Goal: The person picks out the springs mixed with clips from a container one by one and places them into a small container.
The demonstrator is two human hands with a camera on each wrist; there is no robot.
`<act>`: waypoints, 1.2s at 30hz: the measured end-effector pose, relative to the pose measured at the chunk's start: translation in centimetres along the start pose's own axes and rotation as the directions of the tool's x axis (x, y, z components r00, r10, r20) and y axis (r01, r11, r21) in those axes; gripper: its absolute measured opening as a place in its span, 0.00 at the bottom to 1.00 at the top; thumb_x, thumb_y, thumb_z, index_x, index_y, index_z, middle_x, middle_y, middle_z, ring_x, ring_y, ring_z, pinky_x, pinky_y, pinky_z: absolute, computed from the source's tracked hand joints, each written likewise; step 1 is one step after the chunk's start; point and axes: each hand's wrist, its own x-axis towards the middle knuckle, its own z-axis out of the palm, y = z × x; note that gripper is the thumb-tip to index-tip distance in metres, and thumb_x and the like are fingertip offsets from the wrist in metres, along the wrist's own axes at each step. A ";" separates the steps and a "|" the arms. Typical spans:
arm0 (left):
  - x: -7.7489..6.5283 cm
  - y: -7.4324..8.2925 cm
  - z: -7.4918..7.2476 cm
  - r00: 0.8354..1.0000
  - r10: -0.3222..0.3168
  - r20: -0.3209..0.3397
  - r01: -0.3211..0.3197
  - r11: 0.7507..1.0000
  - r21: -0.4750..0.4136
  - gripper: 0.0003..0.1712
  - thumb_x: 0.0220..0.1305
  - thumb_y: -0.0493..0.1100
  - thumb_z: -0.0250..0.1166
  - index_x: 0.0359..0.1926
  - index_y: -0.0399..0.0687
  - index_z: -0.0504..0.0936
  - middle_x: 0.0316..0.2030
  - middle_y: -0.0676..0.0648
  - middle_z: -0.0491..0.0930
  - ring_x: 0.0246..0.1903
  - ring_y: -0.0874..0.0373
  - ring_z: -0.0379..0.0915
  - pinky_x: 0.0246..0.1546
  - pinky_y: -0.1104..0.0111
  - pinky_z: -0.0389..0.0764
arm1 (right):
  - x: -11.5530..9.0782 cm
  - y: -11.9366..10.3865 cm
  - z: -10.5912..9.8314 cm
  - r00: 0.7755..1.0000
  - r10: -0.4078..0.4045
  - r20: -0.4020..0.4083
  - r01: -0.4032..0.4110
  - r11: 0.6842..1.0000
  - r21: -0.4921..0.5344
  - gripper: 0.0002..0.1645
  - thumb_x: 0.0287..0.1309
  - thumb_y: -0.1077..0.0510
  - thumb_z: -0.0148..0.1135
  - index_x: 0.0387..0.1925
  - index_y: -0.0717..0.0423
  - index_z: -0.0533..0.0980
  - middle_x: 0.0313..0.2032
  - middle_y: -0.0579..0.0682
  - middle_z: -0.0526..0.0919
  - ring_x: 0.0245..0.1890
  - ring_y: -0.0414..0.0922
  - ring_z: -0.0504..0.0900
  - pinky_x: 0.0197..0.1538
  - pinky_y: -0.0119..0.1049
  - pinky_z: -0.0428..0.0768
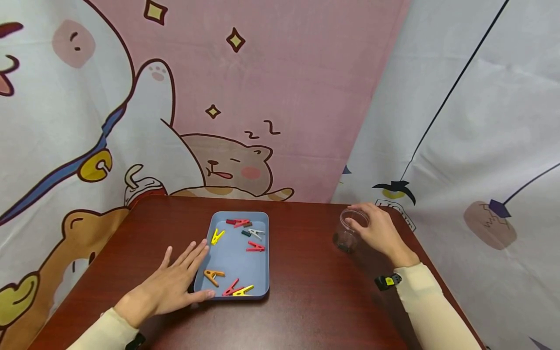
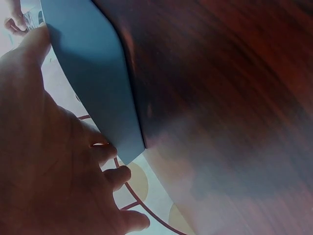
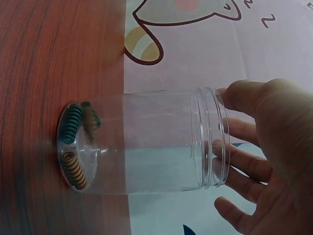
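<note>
The left hand (image 1: 170,287) rests along the left side of a blue tray (image 1: 240,262), fingers straight and spread, thumb at the near edge. Scattered in the tray are several small clothespins: a yellow clothespin (image 1: 217,236), an orange clothespin (image 1: 214,276), a white clothespin (image 1: 255,234), a red clothespin (image 1: 255,247) and others. Small dark pieces, one a green piece (image 1: 246,233), lie among them. To the right, the right hand (image 1: 380,231) holds an upright clear plastic jar (image 3: 156,142) by its open rim. Inside at the bottom are coiled springs, including a teal spring (image 3: 72,124) and a copper spring (image 3: 74,171).
Both the tray and the jar stand on a dark reddish-brown table (image 1: 302,272). A cartoon-printed cloth (image 1: 297,87) hangs behind the table's far edge and along its sides.
</note>
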 end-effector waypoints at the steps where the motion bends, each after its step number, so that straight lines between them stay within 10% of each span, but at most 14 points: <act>1: 0.0 0.0 0.0 1.000 0.000 0.000 0.000 1.000 0.001 0.71 0.72 0.88 0.62 0.96 0.47 0.55 0.96 0.44 0.51 0.95 0.32 0.48 0.86 0.16 0.40 | 0.0 0.0 0.0 1.000 -0.001 -0.003 0.001 1.000 -0.001 0.24 0.76 0.57 0.79 0.68 0.60 0.86 0.64 0.65 0.90 0.67 0.68 0.88 0.68 0.73 0.86; 28: 0.0 -0.1 0.0 1.000 0.011 -0.012 -0.011 1.000 0.000 0.70 0.74 0.86 0.63 0.96 0.46 0.56 0.96 0.44 0.52 0.94 0.32 0.49 0.86 0.16 0.41 | -0.2 -0.9 0.3 0.999 0.020 0.029 -0.020 1.000 0.001 0.23 0.80 0.54 0.76 0.69 0.57 0.86 0.71 0.66 0.86 0.74 0.70 0.82 0.75 0.79 0.79; 36: 0.0 -0.2 0.1 1.000 0.009 -0.013 -0.009 1.000 -0.001 0.70 0.73 0.87 0.62 0.96 0.47 0.55 0.96 0.44 0.51 0.95 0.32 0.49 0.86 0.16 0.40 | 0.0 -1.9 1.0 0.996 -0.082 -0.046 0.081 0.996 -0.035 0.21 0.76 0.57 0.79 0.66 0.57 0.89 0.68 0.63 0.88 0.69 0.67 0.86 0.67 0.73 0.85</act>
